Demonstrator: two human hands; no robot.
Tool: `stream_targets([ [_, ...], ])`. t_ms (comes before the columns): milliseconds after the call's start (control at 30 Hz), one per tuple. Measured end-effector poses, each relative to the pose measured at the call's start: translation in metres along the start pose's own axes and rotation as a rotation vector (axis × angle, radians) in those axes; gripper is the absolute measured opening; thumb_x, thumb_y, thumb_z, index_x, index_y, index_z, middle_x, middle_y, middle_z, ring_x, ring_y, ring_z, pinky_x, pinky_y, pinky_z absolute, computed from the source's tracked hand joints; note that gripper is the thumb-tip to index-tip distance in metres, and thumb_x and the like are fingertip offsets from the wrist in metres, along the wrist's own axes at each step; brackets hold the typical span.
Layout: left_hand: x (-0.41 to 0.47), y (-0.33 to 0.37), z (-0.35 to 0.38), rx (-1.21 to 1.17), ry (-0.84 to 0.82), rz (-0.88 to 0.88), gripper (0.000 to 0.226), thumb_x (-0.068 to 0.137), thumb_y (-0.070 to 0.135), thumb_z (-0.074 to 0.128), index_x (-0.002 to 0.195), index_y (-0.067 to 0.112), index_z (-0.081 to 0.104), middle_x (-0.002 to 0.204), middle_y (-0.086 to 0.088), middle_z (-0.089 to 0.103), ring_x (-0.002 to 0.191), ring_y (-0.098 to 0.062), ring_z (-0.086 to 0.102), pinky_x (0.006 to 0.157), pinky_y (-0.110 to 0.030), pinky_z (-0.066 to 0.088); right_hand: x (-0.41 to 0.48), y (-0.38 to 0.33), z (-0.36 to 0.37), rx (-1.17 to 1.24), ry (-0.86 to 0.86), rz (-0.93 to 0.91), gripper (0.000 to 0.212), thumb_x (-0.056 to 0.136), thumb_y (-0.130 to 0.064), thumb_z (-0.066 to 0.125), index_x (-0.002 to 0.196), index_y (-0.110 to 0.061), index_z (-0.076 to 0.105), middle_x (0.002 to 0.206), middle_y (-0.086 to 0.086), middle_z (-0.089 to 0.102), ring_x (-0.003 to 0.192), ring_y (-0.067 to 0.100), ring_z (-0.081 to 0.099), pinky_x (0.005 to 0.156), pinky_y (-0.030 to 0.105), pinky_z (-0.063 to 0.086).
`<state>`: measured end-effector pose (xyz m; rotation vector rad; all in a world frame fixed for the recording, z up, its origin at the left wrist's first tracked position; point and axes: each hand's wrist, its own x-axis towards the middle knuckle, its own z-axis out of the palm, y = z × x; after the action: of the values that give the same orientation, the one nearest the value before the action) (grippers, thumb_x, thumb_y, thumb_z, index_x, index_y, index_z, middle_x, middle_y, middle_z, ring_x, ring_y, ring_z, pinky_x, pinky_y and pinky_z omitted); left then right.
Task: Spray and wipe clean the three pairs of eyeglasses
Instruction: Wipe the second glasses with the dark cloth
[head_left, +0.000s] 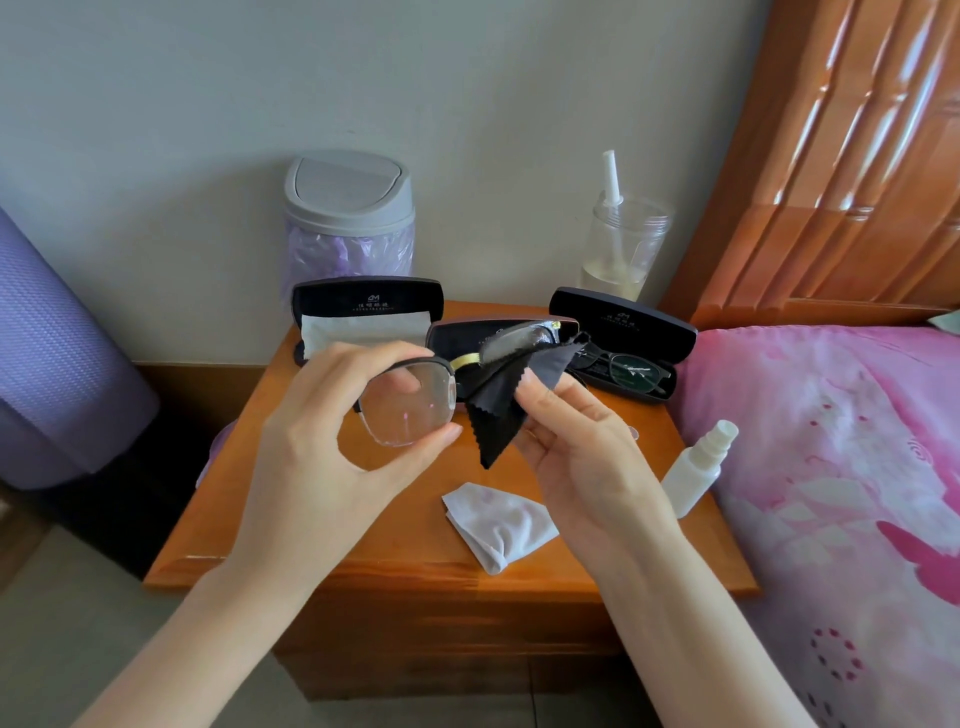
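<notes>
My left hand (332, 436) pinches the rim of one lens of a half-rim pair of eyeglasses (408, 405), held up above the nightstand. My right hand (576, 447) holds a black cleaning cloth (501, 410) that drapes over the other lens. A second pair of dark-framed eyeglasses (631, 371) lies in an open black case (623, 332) at the back right. A white spray bottle (698, 467) lies at the nightstand's right edge against the bed. A white cloth (498, 522) lies crumpled on the wood.
The wooden nightstand (322, 551) also bears an open case with a white cloth (363, 317), another open case (457, 338) behind the held glasses, a grey-lidded bin (349, 213) and a clear jar (623, 244). A pink bed (841, 467) is on the right, a purple mat roll (57, 364) left.
</notes>
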<state>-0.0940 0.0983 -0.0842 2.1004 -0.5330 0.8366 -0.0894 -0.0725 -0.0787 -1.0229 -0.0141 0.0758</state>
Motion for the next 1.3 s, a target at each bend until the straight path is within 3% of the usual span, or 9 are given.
stream_targets([
  [233, -0.003, -0.002, 0.005, 0.073, -0.002, 0.029, 0.047, 0.077, 0.036, 0.07, 0.112, 0.006, 0.064, 0.097, -0.003, 0.064, 0.09, -0.018, 0.063, 0.086, -0.015, 0.048, 0.009, -0.001, 0.011, -0.177, 0.141, -0.071, 0.029, 0.072, -0.035, 0.069, 0.09, -0.013, 0.074, 0.091, 0.006, 0.075, 0.092, 0.019, 0.07, 0.09, 0.035, 0.053],
  [400, -0.002, -0.003, 0.003, 0.078, 0.014, 0.029, 0.045, 0.075, 0.032, 0.076, 0.112, 0.009, 0.064, 0.095, 0.001, 0.062, 0.088, -0.016, 0.062, 0.084, -0.015, 0.047, 0.01, -0.005, 0.016, -0.15, 0.237, -0.137, 0.025, 0.092, -0.027, 0.058, 0.089, -0.007, 0.073, 0.082, 0.004, 0.075, 0.079, 0.012, 0.069, 0.073, 0.02, 0.056],
  [567, -0.001, -0.004, 0.003, 0.072, 0.006, 0.023, 0.046, 0.076, 0.036, 0.073, 0.113, 0.009, 0.063, 0.095, 0.002, 0.062, 0.085, -0.012, 0.06, 0.082, -0.012, 0.047, 0.013, 0.002, 0.013, -0.215, 0.253, -0.159, 0.035, 0.1, -0.026, 0.045, 0.094, -0.004, 0.071, 0.09, 0.005, 0.076, 0.092, 0.015, 0.07, 0.087, 0.029, 0.054],
  [700, -0.001, -0.006, 0.002, 0.081, 0.029, 0.044, 0.04, 0.077, 0.027, 0.076, 0.112, 0.011, 0.063, 0.089, 0.002, 0.062, 0.078, -0.011, 0.059, 0.079, -0.015, 0.047, 0.015, 0.003, 0.015, -0.189, 0.139, -0.156, 0.015, 0.088, -0.018, 0.061, 0.098, -0.01, 0.07, 0.09, 0.001, 0.075, 0.09, 0.013, 0.069, 0.085, 0.026, 0.053],
  [833, -0.001, -0.006, 0.002, 0.114, 0.018, 0.049, 0.041, 0.078, 0.028, 0.074, 0.112, 0.009, 0.064, 0.09, 0.002, 0.062, 0.079, -0.008, 0.057, 0.081, -0.01, 0.043, 0.014, 0.0, 0.02, -0.22, 0.152, -0.154, 0.025, 0.075, -0.016, 0.076, 0.098, -0.007, 0.069, 0.091, 0.005, 0.075, 0.088, 0.016, 0.071, 0.074, 0.019, 0.054],
  [1000, -0.002, -0.005, 0.002, 0.117, 0.017, 0.063, 0.043, 0.077, 0.028, 0.076, 0.113, 0.007, 0.064, 0.091, 0.002, 0.062, 0.08, -0.006, 0.056, 0.082, -0.007, 0.043, 0.015, -0.005, 0.026, -0.262, 0.223, -0.218, 0.02, 0.079, -0.022, 0.075, 0.093, -0.008, 0.072, 0.086, 0.005, 0.075, 0.081, 0.009, 0.07, 0.067, 0.014, 0.053],
  [1133, -0.003, -0.004, 0.003, 0.104, 0.001, 0.054, 0.046, 0.074, 0.029, 0.076, 0.114, 0.007, 0.064, 0.094, 0.005, 0.06, 0.083, -0.005, 0.057, 0.082, -0.008, 0.046, 0.016, -0.006, 0.028, -0.226, 0.298, -0.252, 0.022, 0.084, -0.027, 0.071, 0.083, -0.005, 0.073, 0.081, 0.012, 0.074, 0.08, 0.018, 0.07, 0.068, 0.018, 0.056],
  [1233, -0.003, -0.005, 0.004, 0.084, 0.001, 0.045, 0.047, 0.074, 0.029, 0.077, 0.115, 0.009, 0.063, 0.094, 0.005, 0.059, 0.082, -0.006, 0.056, 0.079, -0.01, 0.047, 0.016, -0.007, 0.025, -0.227, 0.357, -0.265, 0.034, 0.088, -0.03, 0.065, 0.073, 0.0, 0.067, 0.071, 0.014, 0.064, 0.066, 0.012, 0.058, 0.058, 0.012, 0.048],
  [1300, -0.002, -0.004, 0.005, 0.076, 0.005, 0.042, 0.047, 0.075, 0.029, 0.077, 0.115, 0.01, 0.062, 0.093, 0.005, 0.059, 0.081, -0.005, 0.056, 0.078, -0.01, 0.046, 0.016, -0.005, 0.023, -0.236, 0.363, -0.261, 0.043, 0.091, -0.033, 0.061, 0.076, 0.007, 0.066, 0.076, 0.019, 0.069, 0.069, 0.013, 0.059, 0.064, 0.017, 0.049],
])
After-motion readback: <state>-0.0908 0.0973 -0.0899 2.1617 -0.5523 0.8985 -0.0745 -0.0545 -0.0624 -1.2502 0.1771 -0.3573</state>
